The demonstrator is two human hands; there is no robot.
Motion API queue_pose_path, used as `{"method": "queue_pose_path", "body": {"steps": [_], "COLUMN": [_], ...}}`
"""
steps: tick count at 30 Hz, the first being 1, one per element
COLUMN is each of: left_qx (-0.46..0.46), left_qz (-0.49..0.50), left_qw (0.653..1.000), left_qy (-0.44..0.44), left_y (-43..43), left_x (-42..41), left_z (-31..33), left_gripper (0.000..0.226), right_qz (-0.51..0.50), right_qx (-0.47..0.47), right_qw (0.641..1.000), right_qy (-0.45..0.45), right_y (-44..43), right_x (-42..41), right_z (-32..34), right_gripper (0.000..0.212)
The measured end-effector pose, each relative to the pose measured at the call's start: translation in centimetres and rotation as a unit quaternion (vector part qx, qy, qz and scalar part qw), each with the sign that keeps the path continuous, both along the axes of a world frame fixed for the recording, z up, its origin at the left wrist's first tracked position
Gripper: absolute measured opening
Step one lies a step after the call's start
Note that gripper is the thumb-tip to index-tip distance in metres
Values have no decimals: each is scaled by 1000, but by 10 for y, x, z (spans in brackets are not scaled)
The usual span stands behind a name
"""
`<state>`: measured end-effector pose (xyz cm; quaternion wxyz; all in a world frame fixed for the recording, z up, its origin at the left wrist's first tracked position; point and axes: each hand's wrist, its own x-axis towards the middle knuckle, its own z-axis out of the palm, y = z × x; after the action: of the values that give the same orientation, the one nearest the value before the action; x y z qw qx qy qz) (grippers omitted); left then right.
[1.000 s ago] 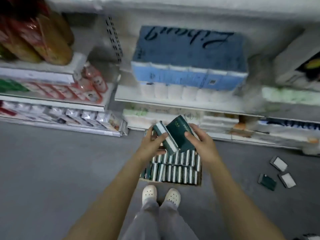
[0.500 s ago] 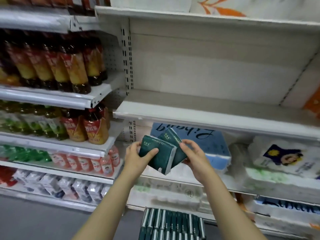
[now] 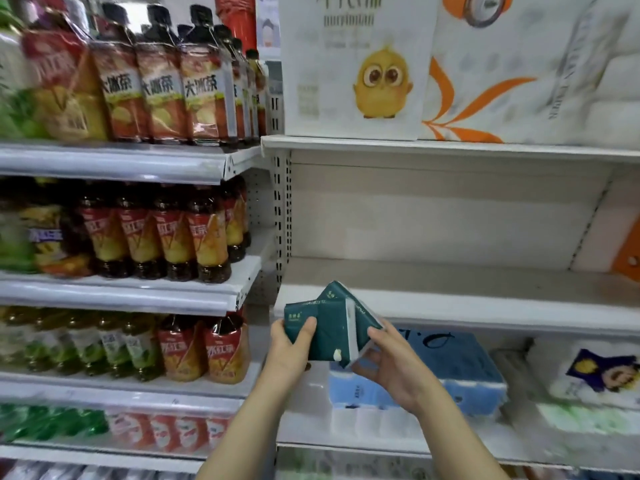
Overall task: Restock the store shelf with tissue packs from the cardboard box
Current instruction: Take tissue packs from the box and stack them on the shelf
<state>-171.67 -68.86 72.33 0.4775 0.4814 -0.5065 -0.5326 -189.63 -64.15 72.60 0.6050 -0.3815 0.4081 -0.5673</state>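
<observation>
Packs (image 3: 334,325) between left hand (image 3: 289,353) (right hand (image 3: 393,370))

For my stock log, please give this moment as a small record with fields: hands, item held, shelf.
left hand: grips the dark green plastic-wrapped tissue packs
right hand: holds the same packs from the right
shelf: white metal shelf, in front of the hands
above: white carton printed with a yellow chick
left bay: red-labelled tea bottles

Left hand (image 3: 289,351) and right hand (image 3: 391,368) raised, gripping.
</observation>
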Motion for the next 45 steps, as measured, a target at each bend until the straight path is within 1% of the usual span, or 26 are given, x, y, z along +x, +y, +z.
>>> {"method": "queue_pose_path", "body": {"steps": [2, 4, 5, 12, 15, 17, 19, 22, 24, 28, 30, 33, 37, 39, 41, 45], "left_qx": [16, 23, 24, 14, -10, -30, -39, -47, -52, -42, -30, -23, 2, 10, 6, 23], "left_qz": [-10, -21, -27, -32, -16, -4, 9, 21, 31, 25, 19, 22, 55, 67, 67, 74], "left_qw": [1000, 1000, 999, 999, 999, 999, 999, 997, 997, 997, 997, 998, 998, 997, 996, 993], "left_qy": [-4, 3, 10, 36, 41, 8, -25, -54, -57, -59, -64, -51, -15, -23, -52, -86], "left_y": [-10, -18, -22, -33, -40, -48, -60, -88, -112, -162, -187, -221, -264, -285, -306, -332], "left_x": [-2, -6, -10, -27, -28, -24, -20, -16, -14, -15, -16, -20, -33, -41, -48, -51], "left_z": [5, 13, 16, 29, 31, 30, 29, 30, 30, 26, 20, 12, 0, -7, -13, -21], "left_gripper": [26, 29, 32, 34, 31, 31, 36, 40, 42, 42, 39, 33, 36, 37, 35, 39], "right_qz": [-36, -54, -58, -93, -94, -94, -93, -92, -101, -142, -174, -245, -322, -339, -347, -340], "right_qx": [-1, -13, -20, -38, -41, -40, -37, -38, -43, -40, -29, -4, 18, 30, 37, 41], "right_qw": [999, 998, 997, 993, 992, 992, 991, 989, 987, 982, 975, 956, 937, 930, 924, 920], "right_qy": [7, 31, 43, 65, 75, 78, 86, 106, 119, 120, 137, 161, 135, 138, 154, 190], "right_y": [-9, -15, -19, -47, -62, -71, -84, -109, -128, -170, -193, -225, -251, -259, -264, -271], "right_x": [-5, -12, -18, -56, -66, -67, -66, -65, -63, -55, -53, -54, -58, -60, -62, -64], "right_z": [6, 13, 16, 28, 29, 29, 26, 24, 22, 16, 11, 1, -8, -13, -16, -23], "right_gripper": [30, 18, 15, 11, 13, 13, 12, 15, 14, 15, 15, 27, 35, 39, 40, 41]}}
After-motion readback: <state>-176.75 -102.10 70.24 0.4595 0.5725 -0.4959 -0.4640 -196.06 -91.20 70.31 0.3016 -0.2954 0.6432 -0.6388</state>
